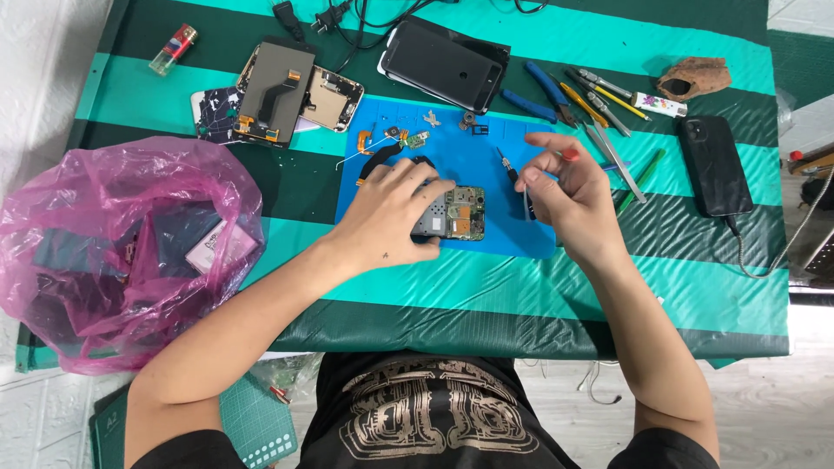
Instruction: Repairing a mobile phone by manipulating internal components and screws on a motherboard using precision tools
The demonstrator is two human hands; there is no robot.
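Two hands work over the blue repair mat in the middle of the green striped table. The left hand lies spread and pressing on an opened phone with its circuit board bare, near the mat's front edge; the right hand has its fingers pinched round a small screwdriver with a red cap, tip pointing down toward the mat just beside the phone. I judge the main risk to be a slip — if the left hand eases, the phone could slide and the tip could gouge the board. Loose screws and small flex parts near the mat's far edge could be swept off by a wrist. At the table's left edge a pink plastic bag sags open — inside are what look like flat dark phone parts and a pale battery-like piece, though the film blurs them.
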